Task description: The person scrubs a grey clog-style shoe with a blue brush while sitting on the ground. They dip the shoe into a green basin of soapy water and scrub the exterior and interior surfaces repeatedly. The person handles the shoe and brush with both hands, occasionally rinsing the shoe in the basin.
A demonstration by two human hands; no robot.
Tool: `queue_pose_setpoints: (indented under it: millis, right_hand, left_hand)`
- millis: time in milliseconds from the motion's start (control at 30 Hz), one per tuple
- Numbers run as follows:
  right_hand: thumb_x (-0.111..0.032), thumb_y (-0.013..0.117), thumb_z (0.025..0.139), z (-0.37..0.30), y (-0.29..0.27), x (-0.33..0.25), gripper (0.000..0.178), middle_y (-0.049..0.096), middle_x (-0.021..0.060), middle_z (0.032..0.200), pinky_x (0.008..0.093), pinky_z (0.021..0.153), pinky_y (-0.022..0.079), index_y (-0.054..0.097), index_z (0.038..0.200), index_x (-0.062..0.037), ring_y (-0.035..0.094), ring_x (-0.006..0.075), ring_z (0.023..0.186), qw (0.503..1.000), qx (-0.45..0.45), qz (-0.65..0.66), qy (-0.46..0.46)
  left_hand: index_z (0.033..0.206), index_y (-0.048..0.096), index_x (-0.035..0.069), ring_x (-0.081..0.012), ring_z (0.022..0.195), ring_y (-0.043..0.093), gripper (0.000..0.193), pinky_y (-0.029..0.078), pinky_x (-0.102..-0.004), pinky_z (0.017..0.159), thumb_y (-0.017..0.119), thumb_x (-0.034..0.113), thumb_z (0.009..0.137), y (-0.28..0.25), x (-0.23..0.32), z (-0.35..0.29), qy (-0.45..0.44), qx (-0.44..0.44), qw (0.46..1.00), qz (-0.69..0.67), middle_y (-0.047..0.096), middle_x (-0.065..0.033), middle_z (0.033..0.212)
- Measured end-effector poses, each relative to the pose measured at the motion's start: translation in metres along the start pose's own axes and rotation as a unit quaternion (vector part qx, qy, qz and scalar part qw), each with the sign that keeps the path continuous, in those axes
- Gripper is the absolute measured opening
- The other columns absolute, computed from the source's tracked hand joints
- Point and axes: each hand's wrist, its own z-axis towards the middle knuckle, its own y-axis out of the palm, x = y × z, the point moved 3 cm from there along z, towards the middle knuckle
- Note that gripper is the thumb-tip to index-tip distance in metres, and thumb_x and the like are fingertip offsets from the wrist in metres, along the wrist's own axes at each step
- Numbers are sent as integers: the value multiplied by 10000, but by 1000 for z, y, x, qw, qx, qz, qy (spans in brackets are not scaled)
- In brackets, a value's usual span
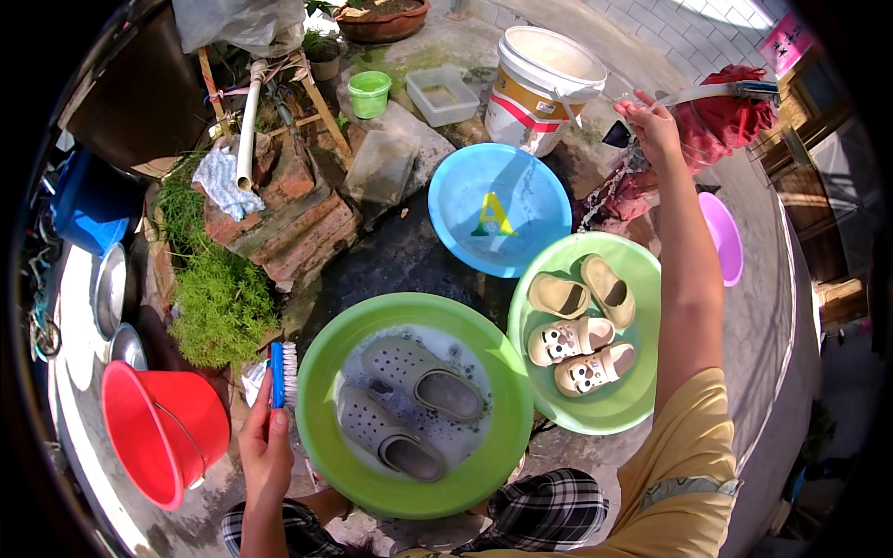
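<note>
My left hand (265,446) is closed around a blue scrub brush (278,375) with white bristles, held upright beside the near green basin (321,479). In that basin a pair of grey clogs (402,367) lies in sudsy water. Stretched out to the far right, my right hand (654,128) pinches the end of a long curved white handle (698,93). A dark, bluish head (758,89) is at the handle's other end, over red cloth (721,130). Under my right forearm, a paler green basin (595,428) holds beige clogs (609,291) and off-white clogs with cartoon faces (595,369).
A blue basin (456,209) sits beyond the green ones, near a white bucket (523,116). On the left are a red bucket (167,437), green plants (219,302) and stacked bricks (302,232) under a pipe (249,130). A purple basin (724,242) stands far right.
</note>
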Motion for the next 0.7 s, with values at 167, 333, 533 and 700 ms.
queue_pose_setpoints:
  millis: [167,333,533,700]
  right_hand:
    - [-452,660,777,10,-49,-37,408,587,44,547,244,503,419,653,704,-51,554,128,526,883,82,-460,-30]
    - [-352,721,747,-60,-68,-122,420,623,112,717,330,649,472,570,935,-8,598,228,658,766,233,-509,-315]
    - [-209,618,836,-79,-62,-227,313,558,131,1087,343,751,475,545,1041,16,599,278,846,636,-9,-631,-445]
    - [-221,585,851,-65,-39,-247,348,595,180,1069,348,796,468,524,1137,-32,589,316,929,618,-98,-720,-300]
  left_hand:
    - [1361,333,-19,-83,959,480,471,373,-200,838,461,114,927,3,12,-2,59,-20,998,18,501,-63,1226]
    - [1365,333,-5,-120,1093,459,469,343,-251,941,453,102,925,-6,0,-5,107,-26,994,-20,463,-90,1289]
    - [1364,326,-18,-89,989,477,478,358,-224,895,459,122,926,-7,0,-11,102,-41,994,12,505,-71,1199]
    - [1357,327,-36,-58,858,467,488,368,-188,821,468,145,926,-5,10,-17,163,-42,985,-36,541,-13,1028]
